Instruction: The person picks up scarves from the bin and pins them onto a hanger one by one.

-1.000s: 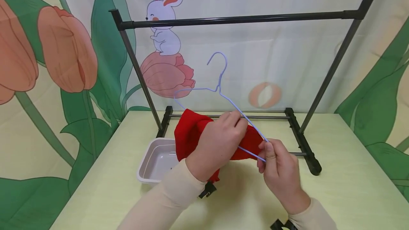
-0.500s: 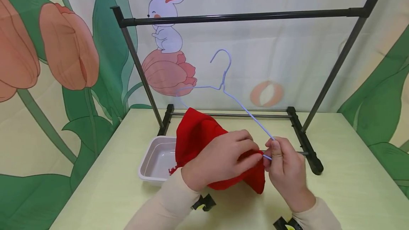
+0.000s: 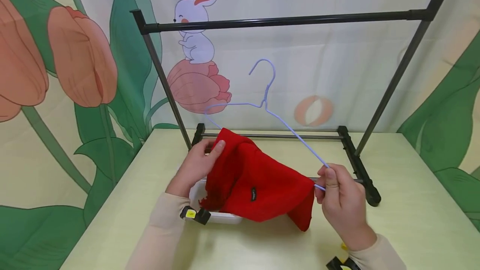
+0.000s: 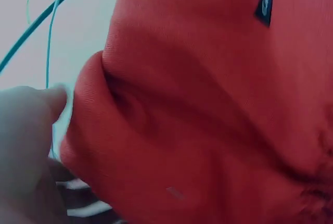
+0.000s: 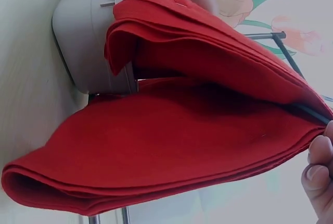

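A red scarf (image 3: 270, 178) with a small dark label and fringe at its left end hangs folded over the lower bar of a thin light-blue wire hanger (image 3: 288, 126). My right hand (image 3: 341, 199) grips the hanger's right corner, thumb on top, beside the scarf's right edge. My left hand (image 3: 196, 163) is at the scarf's upper left edge. In the left wrist view its thumb (image 4: 54, 101) stands apart from the cloth, while other fingers lie partly hidden at the fold. The right wrist view shows the folded layers parting beneath the bar.
A black garment rack (image 3: 285, 22) stands at the back of the table (image 3: 123, 228), its top bar above the hanger's hook. Behind the scarf sits a white plastic tub (image 3: 225, 218), partly covered in the head view. A printed curtain (image 3: 356, 74) hangs behind.
My left hand has left the scarf's right part and moved to its upper left edge. The scarf's front now hangs down over the bar, label showing. My right hand keeps holding the hanger.
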`<state>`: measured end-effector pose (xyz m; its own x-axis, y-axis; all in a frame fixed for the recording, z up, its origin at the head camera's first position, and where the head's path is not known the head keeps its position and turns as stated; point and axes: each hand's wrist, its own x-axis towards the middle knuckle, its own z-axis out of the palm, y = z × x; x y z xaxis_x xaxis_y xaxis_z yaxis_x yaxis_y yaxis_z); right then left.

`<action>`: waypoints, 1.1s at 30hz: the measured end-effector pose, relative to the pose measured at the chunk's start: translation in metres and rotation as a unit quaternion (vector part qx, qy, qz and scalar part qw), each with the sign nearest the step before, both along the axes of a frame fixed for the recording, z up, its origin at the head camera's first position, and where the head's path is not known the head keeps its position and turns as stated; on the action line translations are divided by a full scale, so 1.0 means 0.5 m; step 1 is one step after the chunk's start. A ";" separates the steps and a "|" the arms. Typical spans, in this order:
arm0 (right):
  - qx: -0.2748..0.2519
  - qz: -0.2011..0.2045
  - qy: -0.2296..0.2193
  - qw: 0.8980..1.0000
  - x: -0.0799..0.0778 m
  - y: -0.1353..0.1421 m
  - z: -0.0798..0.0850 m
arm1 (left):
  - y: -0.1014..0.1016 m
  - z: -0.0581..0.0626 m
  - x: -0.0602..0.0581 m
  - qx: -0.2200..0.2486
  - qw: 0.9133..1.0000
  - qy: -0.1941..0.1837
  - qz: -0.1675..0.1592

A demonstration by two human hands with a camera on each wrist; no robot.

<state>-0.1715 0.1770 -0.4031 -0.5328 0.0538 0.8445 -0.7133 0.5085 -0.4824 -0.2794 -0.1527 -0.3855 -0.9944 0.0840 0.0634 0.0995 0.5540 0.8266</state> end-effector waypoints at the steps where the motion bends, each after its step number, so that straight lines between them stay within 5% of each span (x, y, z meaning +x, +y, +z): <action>1: -0.002 0.002 0.000 1.000 0.000 0.001 -0.001 | -0.002 -0.005 -0.003 0.023 1.000 -0.013 -0.014; 5: -0.004 0.007 -0.002 1.000 0.001 0.005 -0.002 | 0.005 -0.003 -0.010 0.094 0.995 0.028 -0.024; 11: 0.007 0.000 0.010 1.000 0.003 0.017 -0.003 | 0.027 0.050 -0.019 0.111 0.988 0.103 -0.011; 17: 0.007 0.001 0.014 1.000 0.004 0.031 -0.007 | 0.033 0.092 -0.035 0.192 0.979 0.072 -0.010; 23: 0.004 0.006 0.015 1.000 0.008 0.032 -0.005 | 0.025 0.098 -0.056 0.299 0.954 0.007 -0.008; 27: -0.004 0.001 0.011 1.000 0.013 0.031 -0.001 | 0.011 0.092 -0.071 0.256 0.966 -0.001 0.040; 33: -0.007 -0.003 -0.001 1.000 0.018 0.026 0.001 | 0.004 0.081 -0.068 0.101 0.992 0.028 0.063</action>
<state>-0.1626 0.1902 -0.4024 -0.5345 0.0697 0.8423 -0.7088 0.5058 -0.4917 -0.3134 -0.1506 -0.3449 -0.9907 -0.0616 0.1214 0.0883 0.3876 0.9176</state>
